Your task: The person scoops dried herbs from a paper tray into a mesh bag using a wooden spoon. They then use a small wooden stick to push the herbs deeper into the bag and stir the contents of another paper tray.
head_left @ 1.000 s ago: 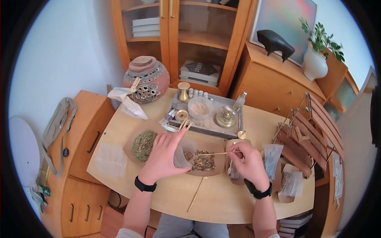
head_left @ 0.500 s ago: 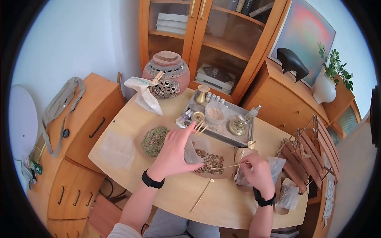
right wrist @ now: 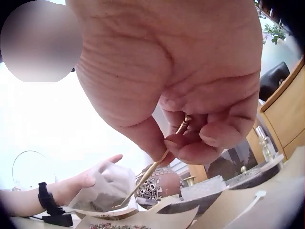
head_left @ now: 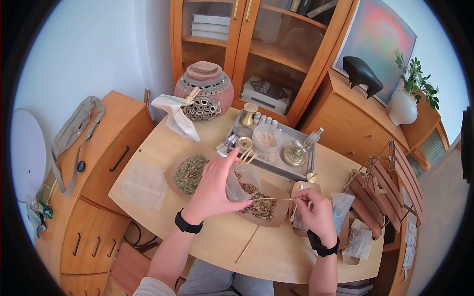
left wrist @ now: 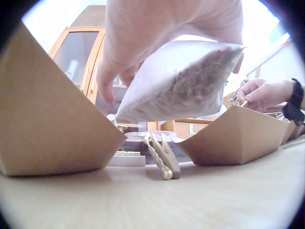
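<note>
Translucent pouch (left wrist: 167,88) of white material, held over the near-left end of a kraft-paper tray (head_left: 279,190); the left-wrist view shows dried mixture lying inside it against the wall. The left hand (head_left: 210,187) grips the pouch between thumb and fingers. The right hand (head_left: 316,212) pinches a slender brass spoon (right wrist: 145,179) near its far end, with the handle running nearly level across the tray.

Note the change: half a second ago the spoon tip dipped to the dried flower mixture (head_left: 261,209); now it is up and further left, at the pouch's mouth. Whether the tip lies inside the mouth or just in front of it cannot be told, nor can any load on it be made out. The left hand's hold on the pouch looks unchanged. Read together, these positions suggest the carrying half of a scooping stroke, from tray to pouch, with the filling only part done, since plenty of mixture remains in the tray.

Surroundings: a mound of green herbs (head_left: 189,173) sits beyond the left hand; a second slender brass tool (head_left: 247,244) rests on the tabletop near the person; a domed brass censer (head_left: 295,155) stands farther back.
</note>
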Available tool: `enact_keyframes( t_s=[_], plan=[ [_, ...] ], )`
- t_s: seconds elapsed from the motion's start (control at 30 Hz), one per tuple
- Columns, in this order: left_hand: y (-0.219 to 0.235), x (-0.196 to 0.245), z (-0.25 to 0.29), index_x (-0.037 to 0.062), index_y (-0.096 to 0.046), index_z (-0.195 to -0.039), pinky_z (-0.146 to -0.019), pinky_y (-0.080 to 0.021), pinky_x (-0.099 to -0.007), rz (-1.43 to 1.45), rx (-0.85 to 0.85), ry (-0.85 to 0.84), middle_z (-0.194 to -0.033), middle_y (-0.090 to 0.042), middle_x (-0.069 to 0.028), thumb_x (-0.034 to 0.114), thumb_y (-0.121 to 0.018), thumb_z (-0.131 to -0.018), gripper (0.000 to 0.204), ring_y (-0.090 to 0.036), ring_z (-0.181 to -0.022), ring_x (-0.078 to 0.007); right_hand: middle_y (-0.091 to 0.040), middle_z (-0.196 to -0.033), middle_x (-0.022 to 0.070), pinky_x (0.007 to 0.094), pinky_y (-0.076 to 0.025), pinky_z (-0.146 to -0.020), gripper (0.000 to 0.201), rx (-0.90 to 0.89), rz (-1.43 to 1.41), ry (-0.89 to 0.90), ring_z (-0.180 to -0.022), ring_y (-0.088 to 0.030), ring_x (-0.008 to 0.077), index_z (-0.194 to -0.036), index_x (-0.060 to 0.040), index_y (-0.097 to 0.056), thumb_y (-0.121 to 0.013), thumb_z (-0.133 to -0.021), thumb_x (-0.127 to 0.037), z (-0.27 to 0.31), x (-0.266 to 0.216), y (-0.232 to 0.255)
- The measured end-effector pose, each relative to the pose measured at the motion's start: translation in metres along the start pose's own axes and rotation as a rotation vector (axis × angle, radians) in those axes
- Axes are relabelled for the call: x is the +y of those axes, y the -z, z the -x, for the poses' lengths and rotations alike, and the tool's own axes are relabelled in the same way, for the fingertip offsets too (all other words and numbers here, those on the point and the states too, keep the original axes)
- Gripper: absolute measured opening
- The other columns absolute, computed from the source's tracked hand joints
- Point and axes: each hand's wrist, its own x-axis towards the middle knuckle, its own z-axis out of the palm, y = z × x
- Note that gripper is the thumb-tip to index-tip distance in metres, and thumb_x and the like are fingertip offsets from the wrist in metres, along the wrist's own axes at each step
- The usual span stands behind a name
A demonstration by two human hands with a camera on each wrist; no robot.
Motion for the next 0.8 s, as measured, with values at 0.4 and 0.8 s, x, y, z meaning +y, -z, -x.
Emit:
enact_keyframes(
  t_s=[0.4,0.8],
  plan=[
    [0.001,0.018,-0.004,0.004,-0.022,-0.165,-0.116,-0.036,-0.0474,-0.003,-0.125,0.002,-0.139,-0.058,-0.016,0.022,-0.096,-0.063,0.127,-0.054,-0.133,-0.0326,-0.073,-0.087,0.0082,0.0325,-0.051,-0.059,0.007,0.224,0.034,0.263,-0.065,-0.067,0.0198,-0.095,-0.0054,-0.071,-0.076,-0.089,-0.006,0.005,-0.02,-0.002],
    [0.045,0.022,0.067,0.0057,-0.008,-0.167,-0.114,-0.041,-0.0457,0.313,0.063,0.163,-0.143,-0.053,-0.0171,0.017,-0.094,-0.067,0.133,-0.054,-0.132,-0.0304,-0.074,-0.081,0.0059,0.0266,-0.045,-0.059,0.011,0.206,-0.015,-0.126,-0.066,-0.059,0.0098,-0.097,0.0003,-0.074,-0.075,-0.093,-0.01,0.048,0.019,0.016]
  ],
)
